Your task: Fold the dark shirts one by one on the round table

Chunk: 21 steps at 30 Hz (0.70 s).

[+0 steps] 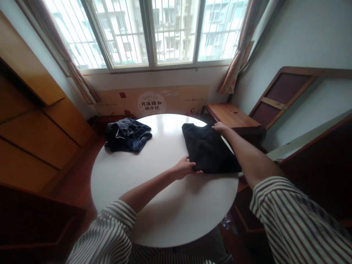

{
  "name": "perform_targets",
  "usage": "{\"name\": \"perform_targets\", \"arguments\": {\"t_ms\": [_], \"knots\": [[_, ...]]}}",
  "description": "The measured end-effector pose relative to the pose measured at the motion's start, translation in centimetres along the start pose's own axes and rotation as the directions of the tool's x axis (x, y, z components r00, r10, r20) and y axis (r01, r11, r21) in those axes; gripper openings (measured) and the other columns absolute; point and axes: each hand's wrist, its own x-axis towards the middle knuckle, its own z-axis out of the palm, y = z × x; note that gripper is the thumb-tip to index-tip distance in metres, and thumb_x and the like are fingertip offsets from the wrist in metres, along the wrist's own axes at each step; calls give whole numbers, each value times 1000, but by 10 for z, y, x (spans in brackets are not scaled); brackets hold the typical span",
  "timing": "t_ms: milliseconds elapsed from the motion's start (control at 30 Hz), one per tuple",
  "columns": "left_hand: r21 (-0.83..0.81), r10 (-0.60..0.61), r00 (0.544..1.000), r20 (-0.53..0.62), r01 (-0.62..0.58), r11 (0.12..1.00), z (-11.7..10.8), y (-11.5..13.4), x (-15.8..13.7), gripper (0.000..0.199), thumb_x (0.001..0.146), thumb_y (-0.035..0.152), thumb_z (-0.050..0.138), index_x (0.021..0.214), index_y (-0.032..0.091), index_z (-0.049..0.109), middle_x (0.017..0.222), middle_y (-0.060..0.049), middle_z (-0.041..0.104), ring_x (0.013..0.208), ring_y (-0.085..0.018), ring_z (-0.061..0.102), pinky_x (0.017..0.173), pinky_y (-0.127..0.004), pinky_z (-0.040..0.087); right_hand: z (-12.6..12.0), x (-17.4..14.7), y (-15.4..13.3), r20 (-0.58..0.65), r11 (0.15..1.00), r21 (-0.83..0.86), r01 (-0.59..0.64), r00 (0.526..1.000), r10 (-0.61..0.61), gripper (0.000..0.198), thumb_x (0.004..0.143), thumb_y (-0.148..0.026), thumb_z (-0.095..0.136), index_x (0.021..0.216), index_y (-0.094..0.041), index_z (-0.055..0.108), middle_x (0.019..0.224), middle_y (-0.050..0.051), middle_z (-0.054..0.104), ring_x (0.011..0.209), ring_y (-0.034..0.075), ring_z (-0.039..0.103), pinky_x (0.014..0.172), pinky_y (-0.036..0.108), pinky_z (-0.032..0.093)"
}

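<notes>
A folded black garment point(210, 150) lies flat on the right side of the round white table point(162, 205). My left hand point(185, 168) grips its near left corner, thumb on top and fingers underneath. At the garment's far right corner, my right hand point(219, 127) pinches the edge of the cloth. What kind of garment it is does not show. A crumpled dark navy garment point(128, 135) with a thin white line on it rests on the table's far left, apart from both hands.
Behind the table stand a long printed cardboard panel point(115, 99) and barred windows. A wooden side table point(233, 116) is at the back right, near a leaning wooden frame point(286, 97). Yellow-brown cabinets point(49, 128) line the left wall.
</notes>
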Motion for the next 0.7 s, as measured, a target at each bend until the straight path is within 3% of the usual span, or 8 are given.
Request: {"name": "perform_targets", "arguments": {"t_ms": [67,133,267,367,467,567,633,700], "knots": [[90,-3,999,40,0,996,-7,-12,6,61,86,10,65,138,12,32,102,-11,67,63,-15,69,64,-32,62,10,-2,27,11,992,-43,-116,993,116,34,96,-36,61,123,-17,59,121,8,61,100,21,64,84,41,56],[214,-1,997,82,-16,977,-15,-13,8,59,88,18,67,136,13,33,91,-8,69,60,-16,69,60,-29,60,15,3,42,-3,982,-68,-178,984,178,32,95,-34,61,121,-15,60,118,9,63,98,21,64,83,40,56],[473,32,999,35,-45,880,-23,2,20,56,90,39,66,130,11,41,72,-3,67,52,-14,65,49,-22,53,9,25,46,-97,985,-114,-128,988,117,26,90,-22,62,111,-7,65,101,12,69,92,20,67,81,32,56],[579,186,982,-34,-133,804,-24,8,33,58,90,40,66,132,11,39,69,0,64,50,-11,60,49,-19,49,1,40,40,-176,979,-188,-81,983,48,30,88,-22,59,113,-7,66,108,15,69,104,25,65,91,36,52],[661,276,961,28,-225,716,-24,2,37,60,89,35,67,134,12,37,70,1,64,52,-11,60,54,-21,50,2,41,29,-206,950,-298,-89,978,27,41,82,-26,64,118,-5,64,119,23,65,115,35,59,100,47,45],[728,393,915,91,-331,601,-25,-6,33,62,87,29,68,137,15,35,71,2,64,58,-12,62,64,-24,51,21,26,15,-56,834,-544,88,989,-140,58,86,-36,62,132,-2,55,131,29,56,123,40,53,103,53,41],[763,447,887,119,-370,530,-25,-10,28,59,87,24,66,137,17,36,72,3,64,64,-14,63,70,-26,51,44,12,6,146,733,-610,300,952,-269,59,92,-44,53,141,-10,51,142,22,51,130,35,49,109,50,38],[819,458,873,167,-382,429,-24,-12,22,46,89,22,61,132,19,44,74,2,63,69,-15,63,72,-27,51,69,-4,-1,325,685,-577,445,894,-307,59,95,-52,46,147,-23,46,154,12,42,140,32,38,115,50,29]]}}
